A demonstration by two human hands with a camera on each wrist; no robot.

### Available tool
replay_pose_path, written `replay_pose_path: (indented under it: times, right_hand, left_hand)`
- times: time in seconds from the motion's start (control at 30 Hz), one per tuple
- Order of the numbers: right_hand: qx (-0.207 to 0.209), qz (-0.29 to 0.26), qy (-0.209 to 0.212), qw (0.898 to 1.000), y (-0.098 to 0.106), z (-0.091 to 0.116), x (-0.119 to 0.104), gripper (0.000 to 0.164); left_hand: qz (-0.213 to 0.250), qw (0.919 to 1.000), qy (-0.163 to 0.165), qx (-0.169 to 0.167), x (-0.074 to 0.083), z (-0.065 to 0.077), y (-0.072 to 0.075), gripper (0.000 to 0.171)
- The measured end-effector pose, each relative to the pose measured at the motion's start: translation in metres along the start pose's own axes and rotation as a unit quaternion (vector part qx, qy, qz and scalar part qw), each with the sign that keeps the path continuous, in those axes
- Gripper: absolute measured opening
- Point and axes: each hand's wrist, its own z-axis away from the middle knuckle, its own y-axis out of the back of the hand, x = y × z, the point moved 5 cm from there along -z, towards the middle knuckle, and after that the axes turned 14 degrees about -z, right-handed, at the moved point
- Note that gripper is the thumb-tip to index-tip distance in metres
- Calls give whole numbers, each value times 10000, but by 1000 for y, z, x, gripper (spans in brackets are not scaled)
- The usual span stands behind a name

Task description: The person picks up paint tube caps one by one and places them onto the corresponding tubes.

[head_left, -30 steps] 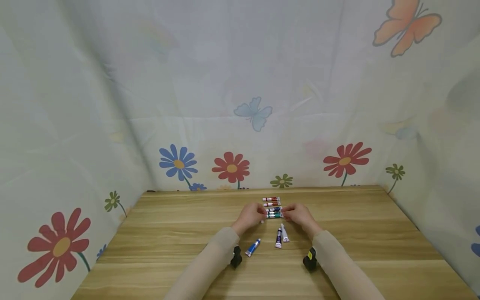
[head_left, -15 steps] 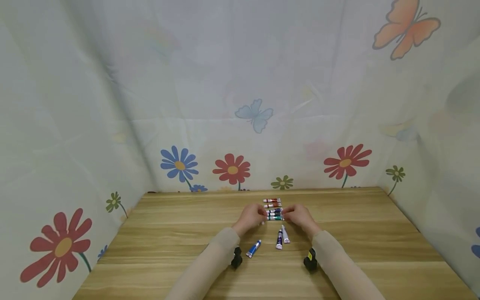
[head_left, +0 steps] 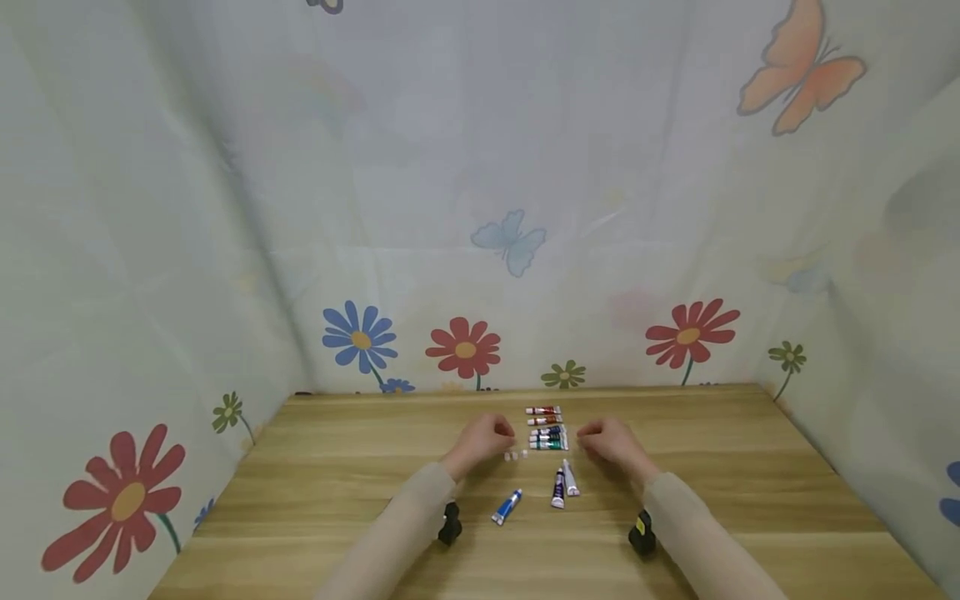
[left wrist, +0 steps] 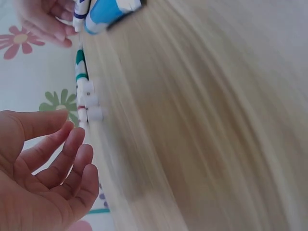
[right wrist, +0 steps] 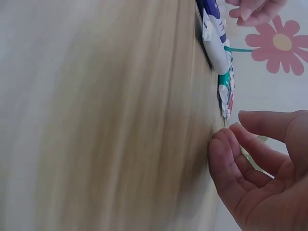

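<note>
Several paint tubes lie side by side in a column, with a red tube (head_left: 543, 410) farthest away and a green tube (head_left: 550, 446) nearest. Left of them is my left hand (head_left: 483, 437), its fingers loosely bent and holding nothing. My right hand (head_left: 611, 442) hovers just past the tubes' crimped ends, thumb apart from the fingers in the right wrist view and nothing between them. Small white caps (head_left: 515, 456) sit beside the left hand. Closer to me, a purple tube (head_left: 558, 489) leans alongside a white tube (head_left: 571, 479), and a blue tube (head_left: 507, 507) lies slanted on its own.
All of this lies on a wood-grain table (head_left: 337, 500). A pale curtain (head_left: 420, 275) printed with flowers and butterflies encloses the back and both sides. A black wrist device (head_left: 450, 525) shows below the left sleeve, another (head_left: 642, 536) below the right.
Both hands have let go of the ends of the green tube and drawn apart, left hand leftward and right hand rightward. The white caps now show more fully. The view has tilted slightly upward.
</note>
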Motion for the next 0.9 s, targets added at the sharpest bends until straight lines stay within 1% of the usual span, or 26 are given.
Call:
replay_pose_path:
  times: [0.17,0.37,0.47,0.57,0.63,0.73,0.9]
  right_hand:
    - [-198,197,67,9996,2,9,0,18]
    - [-249,277,1,9993,5,19,2,16]
    - [-309,317,10,9990,4,26,4,15]
    - [-383,334,-18,9987,2,34,5,14]
    - [-482,346,72,9982,1,37,5,15]
    - [-600,377,191,9973,-1,39,5,16]
    - [-798,412,410,9951,-3,40,0,20]
  left_hand:
    - [-159,9998,-113,28,-11,11,7,5]
    - [-362,9982,-455,117,-19,28,17,5]
    - [-368,9976,-580,107,-22,39,19,4]
    - [-317,9977,-596,61,-25,50,21,4]
    - [-281,9976,-630,67,-26,55,23,4]
    - [-298,9977,-608,56,-27,60,27,5]
    - [-281,9986,-448,-50,-25,66,32,5]
